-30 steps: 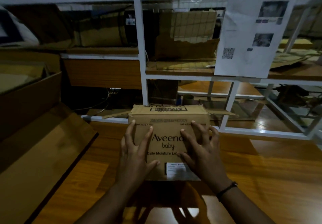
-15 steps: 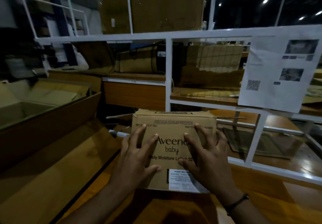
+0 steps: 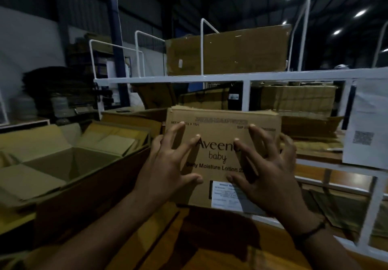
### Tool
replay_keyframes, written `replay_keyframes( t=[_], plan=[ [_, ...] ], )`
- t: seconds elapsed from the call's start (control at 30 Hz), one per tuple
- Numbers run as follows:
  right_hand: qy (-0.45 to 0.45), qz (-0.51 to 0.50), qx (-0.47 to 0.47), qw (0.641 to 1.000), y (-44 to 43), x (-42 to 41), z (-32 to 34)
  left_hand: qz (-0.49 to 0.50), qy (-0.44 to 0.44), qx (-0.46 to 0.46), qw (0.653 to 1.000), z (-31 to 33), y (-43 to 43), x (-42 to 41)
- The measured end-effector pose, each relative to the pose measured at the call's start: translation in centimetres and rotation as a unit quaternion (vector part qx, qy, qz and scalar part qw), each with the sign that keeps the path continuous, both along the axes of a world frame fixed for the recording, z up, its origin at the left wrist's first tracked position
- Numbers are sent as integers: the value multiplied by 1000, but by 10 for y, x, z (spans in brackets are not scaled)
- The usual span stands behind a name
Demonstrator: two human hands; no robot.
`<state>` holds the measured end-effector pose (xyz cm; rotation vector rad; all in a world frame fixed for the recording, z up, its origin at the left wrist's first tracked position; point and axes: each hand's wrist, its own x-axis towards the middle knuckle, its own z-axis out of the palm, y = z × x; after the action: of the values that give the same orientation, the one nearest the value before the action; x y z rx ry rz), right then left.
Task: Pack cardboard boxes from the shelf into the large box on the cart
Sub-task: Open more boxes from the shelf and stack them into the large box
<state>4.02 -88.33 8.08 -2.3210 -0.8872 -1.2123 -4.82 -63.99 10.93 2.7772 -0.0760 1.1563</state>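
Observation:
A brown cardboard box (image 3: 218,129) printed "Aveeno baby" is lifted in front of me at the centre of the head view. My left hand (image 3: 168,164) presses on its near face at the left with fingers spread. My right hand (image 3: 266,169) grips the right side, its fingers wrapping round the right edge. A white label sits low on the box face. The large open box (image 3: 88,177) stands to the left, flaps spread, with a bare bottom showing.
A white metal shelf rack (image 3: 210,79) runs behind, holding flattened and whole cartons (image 3: 226,53). A paper sheet with a QR code (image 3: 364,127) hangs on the rack at right. Wooden surface (image 3: 210,248) below my arms. Stacked cardboard and shelving at the far left.
The box has come up off the wooden surface and sits higher against the shelf. My view has tilted up and left, bringing the large open box into sight.

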Motion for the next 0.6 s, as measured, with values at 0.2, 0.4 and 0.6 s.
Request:
replay_keyframes(
  t=[0.2, 0.4, 0.6],
  plan=[
    [-35, 5, 41, 999, 93, -10, 55, 2, -47, 20, 999, 51, 88, -11],
    [-81, 13, 68, 994, 184, -22, 91, 11, -102, 42, 994, 88, 179, -28],
    [-72, 48, 87, 992, 278, -20, 94, 39, -91, 53, 994, 100, 263, -41]
  ],
)
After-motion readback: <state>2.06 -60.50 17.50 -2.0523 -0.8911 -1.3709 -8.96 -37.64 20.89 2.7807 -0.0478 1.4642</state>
